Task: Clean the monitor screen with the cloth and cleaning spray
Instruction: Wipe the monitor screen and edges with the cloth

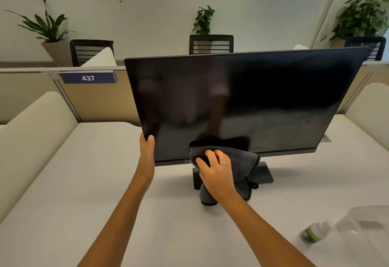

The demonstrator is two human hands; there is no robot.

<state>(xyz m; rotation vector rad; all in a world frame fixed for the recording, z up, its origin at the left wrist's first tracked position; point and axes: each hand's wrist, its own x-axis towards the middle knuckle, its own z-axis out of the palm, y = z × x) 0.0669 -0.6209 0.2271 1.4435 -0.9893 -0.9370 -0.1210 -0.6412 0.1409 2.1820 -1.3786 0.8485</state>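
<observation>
A large black monitor (263,98) stands on a white desk, its screen dark and tilted back. My left hand (147,151) grips the monitor's lower left edge, thumb on the front. My right hand (216,172) presses a dark grey cloth (242,157) against the bottom of the screen near its middle; the cloth hangs down over the monitor's stand (263,174). A small spray bottle (313,234) with a green label lies on its side on the desk at the lower right, apart from both hands.
A clear plastic container (364,231) sits at the lower right beside the bottle. Cream partitions (31,132) flank the white desk (84,193) on both sides. Behind the monitor are a divider labelled 437 (88,78), office chairs and potted plants.
</observation>
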